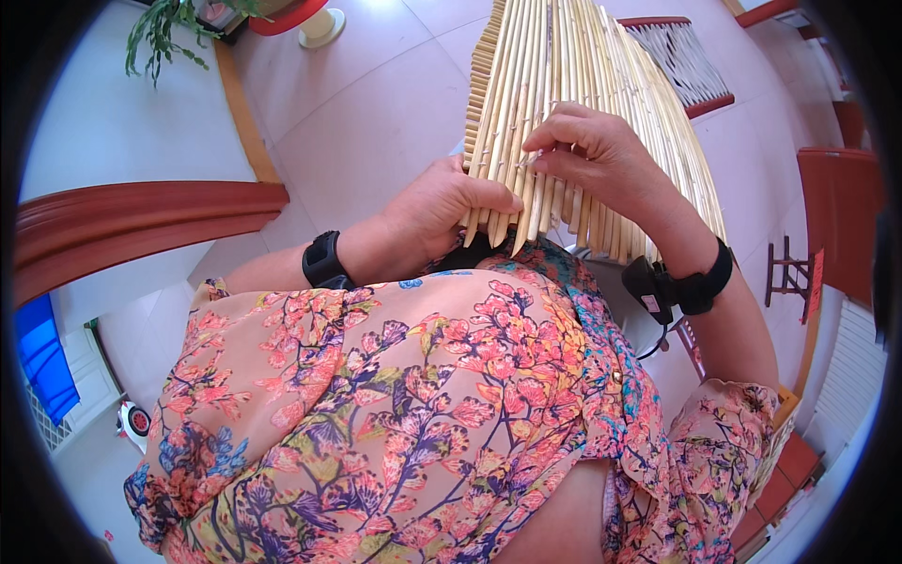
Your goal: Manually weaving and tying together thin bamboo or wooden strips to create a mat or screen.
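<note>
A mat of pale yellow reed stalks point(601, 70) lies before me, its stalks set side by side and joined by rows of small stitches. Its near edge shows the stalks' cut, pointed ends. My left hand point(458, 199) grips the left corner of that edge, thumb on top and fingers underneath, mostly hidden. Just to the right, my right hand point(601, 155) is closed in a pinch over the stalks, thumb against forefinger. Something thin and pale shows at the fingertips, too small to name for certain. Black bands circle both my wrists.
Beyond the mat at the right stands a low stool point(678, 58) with a woven cord seat. A red round seat point(287, 17) and a green plant point(169, 33) are at the far left. Dark red curved woodwork point(141, 226) runs along the left; a reddish-brown panel point(841, 221) stands right.
</note>
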Demonstrator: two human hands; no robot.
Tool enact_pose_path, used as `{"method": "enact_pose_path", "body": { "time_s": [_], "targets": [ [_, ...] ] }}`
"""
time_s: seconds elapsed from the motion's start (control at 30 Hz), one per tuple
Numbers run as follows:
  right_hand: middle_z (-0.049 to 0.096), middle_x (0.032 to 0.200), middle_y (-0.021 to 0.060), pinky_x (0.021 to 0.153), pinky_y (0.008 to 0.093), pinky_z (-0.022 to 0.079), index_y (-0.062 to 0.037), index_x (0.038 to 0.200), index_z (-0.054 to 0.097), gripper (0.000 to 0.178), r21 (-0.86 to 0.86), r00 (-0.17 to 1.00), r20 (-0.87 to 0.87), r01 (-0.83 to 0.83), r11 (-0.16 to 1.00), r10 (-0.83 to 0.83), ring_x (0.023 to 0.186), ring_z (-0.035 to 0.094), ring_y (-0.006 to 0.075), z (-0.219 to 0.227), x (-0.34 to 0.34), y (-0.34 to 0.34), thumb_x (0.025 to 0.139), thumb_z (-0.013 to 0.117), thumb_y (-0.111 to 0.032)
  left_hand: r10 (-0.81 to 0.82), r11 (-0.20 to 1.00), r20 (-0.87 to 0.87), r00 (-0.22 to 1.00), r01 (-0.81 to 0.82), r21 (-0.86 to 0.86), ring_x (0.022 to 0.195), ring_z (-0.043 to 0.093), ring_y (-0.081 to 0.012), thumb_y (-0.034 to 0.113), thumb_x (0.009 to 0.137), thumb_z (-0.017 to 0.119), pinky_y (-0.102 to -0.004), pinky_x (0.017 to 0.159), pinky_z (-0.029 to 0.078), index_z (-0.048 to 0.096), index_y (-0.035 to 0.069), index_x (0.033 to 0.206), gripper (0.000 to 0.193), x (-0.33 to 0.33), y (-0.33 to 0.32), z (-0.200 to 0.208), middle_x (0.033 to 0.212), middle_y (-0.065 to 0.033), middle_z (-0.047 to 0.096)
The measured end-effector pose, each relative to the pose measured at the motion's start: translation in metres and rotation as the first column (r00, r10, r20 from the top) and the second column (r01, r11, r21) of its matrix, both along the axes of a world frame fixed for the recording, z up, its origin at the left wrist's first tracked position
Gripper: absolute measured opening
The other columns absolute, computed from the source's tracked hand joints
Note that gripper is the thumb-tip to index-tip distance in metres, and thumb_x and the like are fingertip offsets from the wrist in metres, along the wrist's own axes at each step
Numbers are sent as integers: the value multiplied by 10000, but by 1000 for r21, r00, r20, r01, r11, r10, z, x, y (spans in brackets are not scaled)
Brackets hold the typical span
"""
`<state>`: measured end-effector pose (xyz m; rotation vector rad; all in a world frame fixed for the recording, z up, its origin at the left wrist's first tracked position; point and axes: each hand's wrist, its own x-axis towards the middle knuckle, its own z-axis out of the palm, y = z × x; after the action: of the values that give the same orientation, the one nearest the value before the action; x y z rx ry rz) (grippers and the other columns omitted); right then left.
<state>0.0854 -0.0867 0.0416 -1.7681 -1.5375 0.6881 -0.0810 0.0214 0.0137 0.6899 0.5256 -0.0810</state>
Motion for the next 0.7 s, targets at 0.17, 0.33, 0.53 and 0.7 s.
{"method": "enact_pose_path", "body": {
  "time_s": [0.17,0.33,0.53,0.7],
  "targets": [
    [559,745,67,655,292,467,-42,784,621,78,45,993,-56,-102,994,105,734,580,213,-16,-3,9,722,662,-64,21,1000,0,1000,-21,-9,848,626,-202,-52,715,611,-322,768,526,489,-25,1127,430,-6,2,0,982,-120,605],
    [559,745,65,629,295,469,-49,771,615,74,94,991,-37,-128,987,132,716,578,224,-20,-6,14,720,664,-70,-4,1000,14,1000,4,-17,857,620,-194,-45,721,629,-318,776,522,505,-20,1108,407,-9,6,-4,983,-108,602],
    [536,723,66,608,306,467,-49,759,591,97,179,994,33,-109,978,104,705,572,238,-24,-17,10,704,669,-68,-12,995,-14,1000,11,-103,855,620,-195,-13,740,661,-321,773,525,525,-3,1091,378,-11,6,-3,973,-98,602],
    [515,716,74,606,327,460,-42,756,558,130,208,990,86,-123,970,107,696,556,259,-23,-21,7,688,668,-52,5,1000,-36,999,-6,-21,856,620,-186,-27,735,652,-313,768,526,525,0,1084,372,-11,-1,-5,959,-91,604]
  ]
}}
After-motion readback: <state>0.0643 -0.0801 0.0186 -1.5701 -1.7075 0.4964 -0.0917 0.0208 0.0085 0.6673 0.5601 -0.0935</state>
